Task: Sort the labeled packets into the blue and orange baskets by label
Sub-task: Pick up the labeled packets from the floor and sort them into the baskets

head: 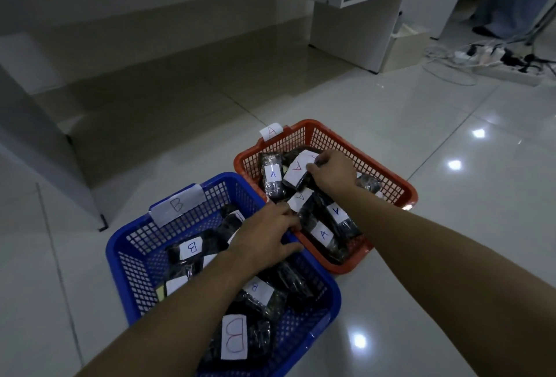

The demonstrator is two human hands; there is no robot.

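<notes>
An orange basket tagged A stands on the floor, with a blue basket tagged B touching its near left side. Both hold several black packets with white labels. My right hand is inside the orange basket and pinches a packet labelled A at its label's edge. Over the seam between the two baskets, my left hand lies with fingers spread, touching the rims; nothing shows in its grip. Packets labelled B lie in the blue basket, partly hidden under my left forearm.
The baskets sit on glossy white floor tiles. A white cabinet stands behind. A power strip with tangled cables lies at the far right. A dark recess under a counter runs along the left.
</notes>
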